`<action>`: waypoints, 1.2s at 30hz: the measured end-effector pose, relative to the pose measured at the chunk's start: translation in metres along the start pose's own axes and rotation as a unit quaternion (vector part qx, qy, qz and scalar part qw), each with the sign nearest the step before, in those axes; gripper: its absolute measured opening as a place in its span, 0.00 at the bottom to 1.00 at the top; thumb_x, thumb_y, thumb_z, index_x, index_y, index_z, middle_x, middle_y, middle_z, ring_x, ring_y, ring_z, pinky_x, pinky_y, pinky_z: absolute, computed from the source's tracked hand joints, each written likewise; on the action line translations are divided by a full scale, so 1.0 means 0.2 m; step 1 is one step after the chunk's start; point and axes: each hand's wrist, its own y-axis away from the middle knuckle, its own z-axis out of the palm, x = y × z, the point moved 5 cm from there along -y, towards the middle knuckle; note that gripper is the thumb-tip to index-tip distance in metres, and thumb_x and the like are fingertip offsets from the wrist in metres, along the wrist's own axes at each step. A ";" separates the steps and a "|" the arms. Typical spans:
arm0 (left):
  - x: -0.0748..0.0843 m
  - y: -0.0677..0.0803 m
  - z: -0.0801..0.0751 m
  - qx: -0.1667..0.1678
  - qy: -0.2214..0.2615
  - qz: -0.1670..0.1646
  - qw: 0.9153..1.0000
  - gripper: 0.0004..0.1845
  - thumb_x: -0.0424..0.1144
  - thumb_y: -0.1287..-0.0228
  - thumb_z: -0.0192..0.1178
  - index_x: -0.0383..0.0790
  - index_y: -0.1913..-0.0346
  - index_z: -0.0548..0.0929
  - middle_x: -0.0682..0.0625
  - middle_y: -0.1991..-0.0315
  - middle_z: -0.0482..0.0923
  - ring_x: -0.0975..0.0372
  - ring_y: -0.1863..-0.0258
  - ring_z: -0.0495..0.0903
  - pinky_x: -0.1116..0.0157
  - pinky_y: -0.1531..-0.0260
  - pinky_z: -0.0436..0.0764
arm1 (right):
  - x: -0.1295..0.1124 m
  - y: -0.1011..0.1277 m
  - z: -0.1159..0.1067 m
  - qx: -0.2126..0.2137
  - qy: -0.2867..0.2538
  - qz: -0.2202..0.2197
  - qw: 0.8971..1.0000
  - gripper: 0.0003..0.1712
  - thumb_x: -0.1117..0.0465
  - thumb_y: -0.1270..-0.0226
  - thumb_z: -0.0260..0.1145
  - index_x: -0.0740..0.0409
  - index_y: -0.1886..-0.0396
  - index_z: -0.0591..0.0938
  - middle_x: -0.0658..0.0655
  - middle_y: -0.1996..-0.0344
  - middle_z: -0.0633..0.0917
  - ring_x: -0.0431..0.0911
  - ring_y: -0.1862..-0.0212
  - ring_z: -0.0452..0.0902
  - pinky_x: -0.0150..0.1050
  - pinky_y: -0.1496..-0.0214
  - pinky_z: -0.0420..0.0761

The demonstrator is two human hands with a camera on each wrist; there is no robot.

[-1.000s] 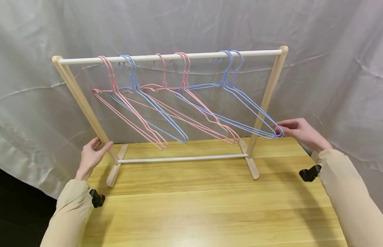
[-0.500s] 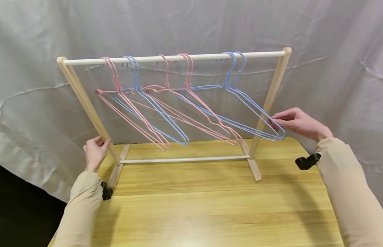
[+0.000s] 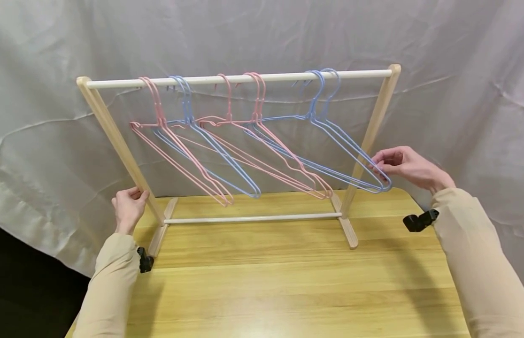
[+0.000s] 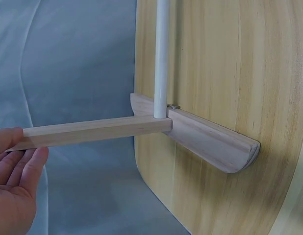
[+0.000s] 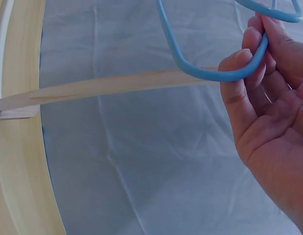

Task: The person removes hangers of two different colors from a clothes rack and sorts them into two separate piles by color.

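Note:
A wooden clothes rack with a white top rod stands on the table. Pink hangers and blue hangers hang along the rod. My left hand grips the left upright low down; in the left wrist view its thumb and fingers hold that wooden post. At the right end, my right hand pinches the outer corner of the rightmost blue hanger. The right wrist view shows another blue hanger corner lying against the curled fingers.
The wooden table extends in front of the rack. A low white crossbar joins the rack's feet, including the right foot. Grey cloth hangs close behind. A dark area lies beyond the table at lower left.
My left hand has closed further on the left post. My right hand has moved slightly left and up along the hanger's edge. The rightmost hanger's hook has risen a little at the rod.

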 end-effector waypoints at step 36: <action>0.00 0.00 0.01 0.007 0.011 0.005 1.000 0.20 0.38 0.27 0.56 0.25 0.42 0.81 0.30 0.46 0.80 0.42 0.33 0.60 0.48 0.41 0.55 | 0.33 0.29 0.10 0.106 -0.194 -0.083 0.972 0.16 0.80 0.29 0.52 0.61 0.62 0.82 0.48 0.66 0.88 0.39 0.68 0.83 0.29 0.60 0.81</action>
